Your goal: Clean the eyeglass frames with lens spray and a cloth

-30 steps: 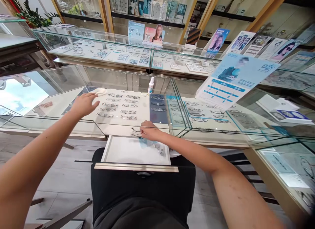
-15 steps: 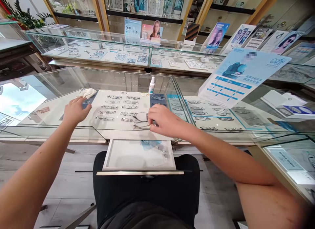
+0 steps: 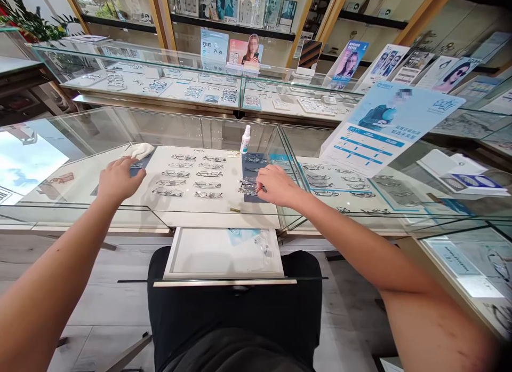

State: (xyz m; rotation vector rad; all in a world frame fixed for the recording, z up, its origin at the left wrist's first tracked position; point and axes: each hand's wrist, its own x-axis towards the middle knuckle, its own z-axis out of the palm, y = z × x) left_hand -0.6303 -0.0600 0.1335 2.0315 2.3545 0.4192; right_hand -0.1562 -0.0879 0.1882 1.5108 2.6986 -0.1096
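Observation:
My right hand (image 3: pixel 278 185) has its fingers closed on the side of a pair of eyeglasses (image 3: pixel 248 188), low over a dark blue strip (image 3: pixel 252 198) where other frames lie. Its fingertips are partly hidden. To the left, my left hand (image 3: pixel 120 181) is open, palm down with fingers stretched, next to a bunched pale cloth (image 3: pixel 140 150) on another dark strip. Between the hands, two columns of eyeglasses (image 3: pixel 208 194) lie on a white display board (image 3: pixel 188 206). A white spray bottle (image 3: pixel 245 140) stands upright behind the right strip.
A white drawer (image 3: pixel 216 254) is pulled out above my lap. Glass panes (image 3: pixel 288 148) divide the case on the right. A tilted blue-and-white sign (image 3: pixel 384 126) stands there, with an open white box (image 3: pixel 460 172) beyond. Another glass counter (image 3: pixel 240 89) runs behind.
My right hand has moved right and slightly back, carrying the eyeglasses from the board's front edge to the dark strip. A small gold-coloured piece now shows on the board. My left hand stays nearly still.

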